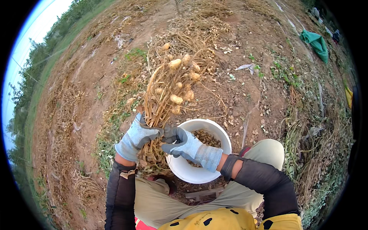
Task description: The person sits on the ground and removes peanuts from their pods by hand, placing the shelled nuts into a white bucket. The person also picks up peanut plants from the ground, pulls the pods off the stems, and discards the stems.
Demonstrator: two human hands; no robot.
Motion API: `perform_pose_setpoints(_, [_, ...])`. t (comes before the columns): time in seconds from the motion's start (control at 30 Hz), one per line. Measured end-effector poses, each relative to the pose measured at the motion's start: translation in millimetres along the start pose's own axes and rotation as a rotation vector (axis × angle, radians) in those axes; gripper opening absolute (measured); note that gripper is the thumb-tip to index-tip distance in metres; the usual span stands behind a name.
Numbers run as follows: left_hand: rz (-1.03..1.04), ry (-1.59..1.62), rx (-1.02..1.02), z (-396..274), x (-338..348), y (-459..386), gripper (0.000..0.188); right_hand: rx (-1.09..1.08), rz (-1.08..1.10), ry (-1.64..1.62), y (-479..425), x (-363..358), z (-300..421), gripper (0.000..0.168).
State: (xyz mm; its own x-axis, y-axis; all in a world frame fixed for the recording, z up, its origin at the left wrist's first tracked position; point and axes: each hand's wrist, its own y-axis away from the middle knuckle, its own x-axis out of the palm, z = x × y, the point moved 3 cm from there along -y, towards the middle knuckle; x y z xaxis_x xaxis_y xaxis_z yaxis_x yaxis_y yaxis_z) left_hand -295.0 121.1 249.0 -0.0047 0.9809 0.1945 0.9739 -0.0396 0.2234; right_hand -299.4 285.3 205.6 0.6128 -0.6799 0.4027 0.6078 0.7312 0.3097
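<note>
My left hand (139,139), in a light blue knit work glove with a grey coated palm, is closed around the stems of a bundle of dried peanut plants (161,95). Several peanut pods (176,99) hang among the roots at the bundle's upper end. My right hand (184,142), gloved alike, has its fingers curled at the stems beside my left hand; whether they pinch a pod or a stem is hidden. Below my right forearm stands a white plastic bucket (198,178) between my legs, partly filled with loose peanut pods (207,138).
Dried peanut plants with pods (201,34) lie in a heap ahead. A green cloth or sack (315,44) lies at the upper right. Plastic film scraps (247,67) lie on the bare soil. Withered vines (310,164) cover the ground to my right.
</note>
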Motion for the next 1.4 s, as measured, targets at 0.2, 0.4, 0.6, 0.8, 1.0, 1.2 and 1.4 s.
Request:
perform_pose_setpoints(0.2, [0.01, -0.005, -0.011, -2.2, 9.3, 2.8, 0.061, -0.186, -0.07, 0.335, -0.2, 4.8, -8.4, 0.059])
perform_pose_setpoints(0.4, [0.073, -0.172, -0.015, 0.7, 10.2, -3.0, 0.055, -0.229, -0.212, 0.338, -3.6, 12.5, -23.9, 0.055])
perform_pose_setpoints(0.6, [0.057, -0.197, 0.054, -5.9, 19.4, -3.7, 0.048, 0.012, -0.072, -0.095, -3.4, 23.7, -29.3, 0.043])
perform_pose_setpoints(0.8, [0.029, -0.136, 0.031, -9.3, 20.6, -0.1, 0.049, -0.052, -0.055, 0.182, -13.0, 16.3, -32.3, 0.038])
perform_pose_setpoints(1.0, [-0.047, -0.055, -0.002, -3.0, 6.8, 5.7, 0.055, -0.536, -0.002, 1.198, 8.9, 10.6, 11.4, 0.022])
perform_pose_setpoints(1.2, [0.049, 0.069, -0.008, -1.7, -20.5, 7.6, 0.06, -0.152, 0.163, 1.344, 29.0, -24.3, -15.5, 0.023])
perform_pose_setpoints(1.4, [0.101, -0.047, 0.04, -19.6, -13.7, 20.7, 0.061, -0.065, -0.067, 1.408, 33.8, -44.4, 13.8, 0.068])
